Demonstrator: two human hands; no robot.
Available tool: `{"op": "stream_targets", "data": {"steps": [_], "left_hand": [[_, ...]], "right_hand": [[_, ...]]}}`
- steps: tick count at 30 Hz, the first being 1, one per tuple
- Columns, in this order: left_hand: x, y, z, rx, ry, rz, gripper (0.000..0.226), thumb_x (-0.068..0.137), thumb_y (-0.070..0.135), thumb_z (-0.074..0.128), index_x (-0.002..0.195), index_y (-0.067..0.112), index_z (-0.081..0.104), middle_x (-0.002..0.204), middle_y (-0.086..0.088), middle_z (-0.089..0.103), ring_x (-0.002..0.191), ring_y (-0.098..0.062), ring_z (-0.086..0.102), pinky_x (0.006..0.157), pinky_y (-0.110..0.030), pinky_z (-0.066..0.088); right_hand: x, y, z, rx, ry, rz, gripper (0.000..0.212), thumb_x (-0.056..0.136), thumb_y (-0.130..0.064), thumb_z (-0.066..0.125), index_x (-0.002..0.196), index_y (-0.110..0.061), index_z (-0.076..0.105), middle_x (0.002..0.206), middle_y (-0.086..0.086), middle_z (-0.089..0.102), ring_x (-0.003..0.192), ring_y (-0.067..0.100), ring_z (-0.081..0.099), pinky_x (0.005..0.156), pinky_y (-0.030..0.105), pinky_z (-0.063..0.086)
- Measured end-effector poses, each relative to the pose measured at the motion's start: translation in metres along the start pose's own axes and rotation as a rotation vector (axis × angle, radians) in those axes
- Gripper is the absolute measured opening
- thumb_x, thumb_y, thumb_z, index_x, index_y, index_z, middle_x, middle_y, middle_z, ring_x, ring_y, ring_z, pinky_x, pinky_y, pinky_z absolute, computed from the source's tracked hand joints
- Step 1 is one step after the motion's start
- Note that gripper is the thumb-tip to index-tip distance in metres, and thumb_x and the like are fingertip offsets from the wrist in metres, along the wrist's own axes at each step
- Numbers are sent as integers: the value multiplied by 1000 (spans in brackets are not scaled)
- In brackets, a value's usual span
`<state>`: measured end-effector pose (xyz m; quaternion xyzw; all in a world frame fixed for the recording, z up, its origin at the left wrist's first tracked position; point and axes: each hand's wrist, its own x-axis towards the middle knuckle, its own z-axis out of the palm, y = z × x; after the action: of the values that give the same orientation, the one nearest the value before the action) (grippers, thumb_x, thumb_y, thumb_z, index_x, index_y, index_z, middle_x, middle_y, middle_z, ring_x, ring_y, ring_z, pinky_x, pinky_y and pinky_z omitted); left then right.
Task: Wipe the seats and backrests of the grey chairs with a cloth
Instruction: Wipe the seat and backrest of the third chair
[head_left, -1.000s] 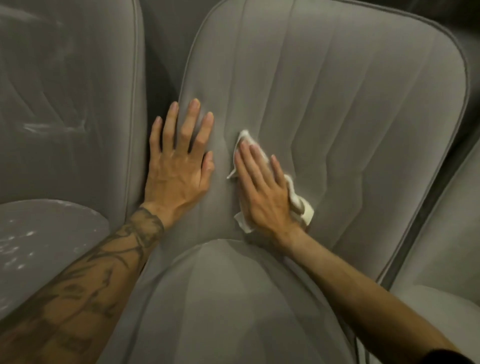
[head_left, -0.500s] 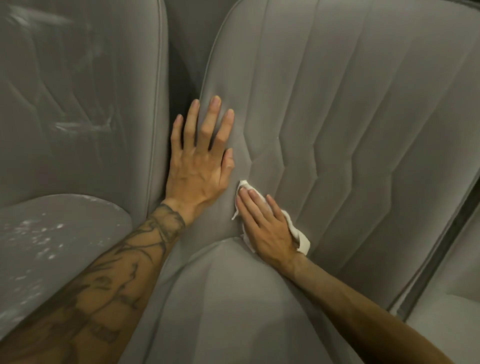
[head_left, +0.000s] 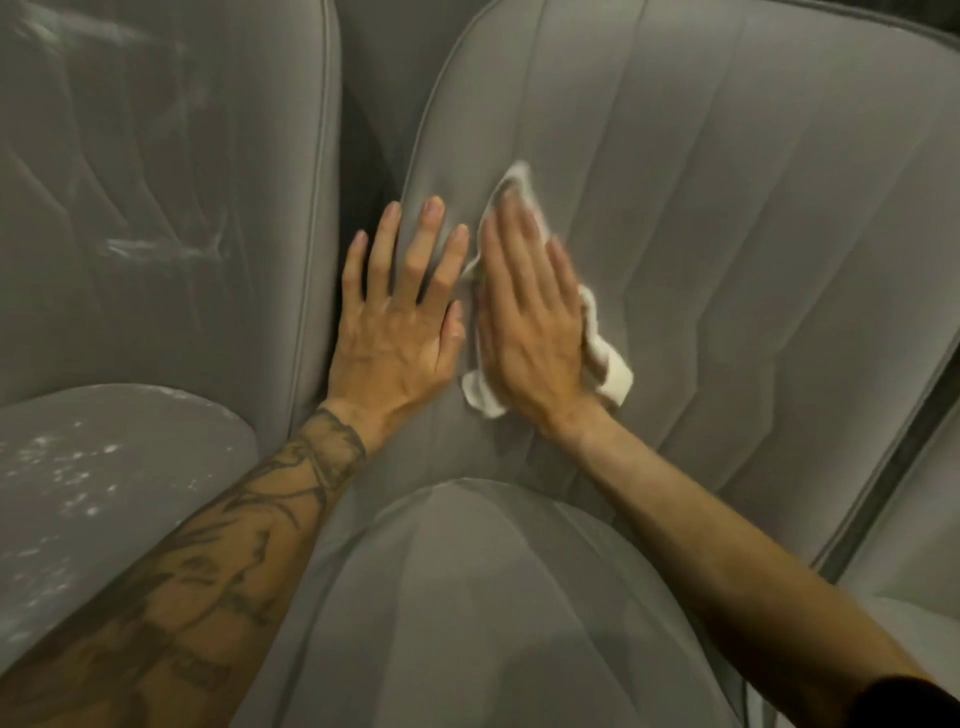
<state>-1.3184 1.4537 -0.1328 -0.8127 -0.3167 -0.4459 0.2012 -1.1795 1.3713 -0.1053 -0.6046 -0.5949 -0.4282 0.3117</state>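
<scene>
A white cloth (head_left: 605, 364) is pressed flat against the backrest (head_left: 727, 234) of the middle grey chair by the right hand (head_left: 535, 332). The fingers (head_left: 524, 234) of this hand are held straight and close together, pointing upward, and they are blurred. The cloth is not pinched; it is held under the open palm, and its edges are seen above the fingertips, at the outer side of the palm and below the heel of the hand. Just beside this hand, on the side of its thumb, the left hand (head_left: 400, 332) is laid flat on the same backrest, near its piped edge. Its fingers are spread a little and nothing is held in it. The two hands are very near to each other; whether they touch cannot be told. The forearm (head_left: 218, 561) of the left hand is covered with dark tattoos. Below both wrists, the seat (head_left: 467, 597) of the same chair is seen, smooth and grey. Further out from the left hand, a second grey chair (head_left: 156, 208) stands, with pale streaks on its backrest and whitish specks on its seat. Further out from the cloth, part of a third chair (head_left: 914, 545) is seen.
</scene>
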Motion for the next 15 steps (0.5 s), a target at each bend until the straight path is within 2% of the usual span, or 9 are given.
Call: {"op": "stream_targets", "data": {"steps": [3,6,8,12,15], "left_hand": [[1,2,-5,9,-13,1,67,103,32,45,165,18,23,173,-9,17,158,-39,20,125,-60,21],[2,1,-8,3,-37,-5,70,101,33,49,165,19,24,173,-9,18,159,-39,20,126,-59,21],[3,3,-12,-3,-52,-11,69,102,32,47,165,18,24,173,-8,18,159,-38,19,127,-58,20],[-9,3,-30,-64,-113,-17,67,104,34,41,166,17,21,175,-6,16,161,-31,17,129,-55,15],[-34,0,-49,-46,-212,-5,71,104,37,42,167,17,16,176,-4,9,162,-27,14,130,-55,11]], "right_hand": [[9,16,-6,-88,-27,-112,51,109,-17,42,159,-6,33,166,14,33,156,25,28,129,45,20],[71,40,-4,-162,125,-6,52,110,-23,34,160,-8,28,167,11,31,157,23,25,129,44,9],[90,35,-1,-151,176,65,54,110,-32,33,159,-9,31,166,11,32,156,23,27,129,44,9],[43,-3,5,-87,27,53,60,108,-36,38,161,-9,28,168,13,28,157,26,24,129,48,16],[27,-4,-3,-92,-74,-33,60,109,-38,36,162,-11,25,169,11,24,158,24,21,129,48,15]]}}
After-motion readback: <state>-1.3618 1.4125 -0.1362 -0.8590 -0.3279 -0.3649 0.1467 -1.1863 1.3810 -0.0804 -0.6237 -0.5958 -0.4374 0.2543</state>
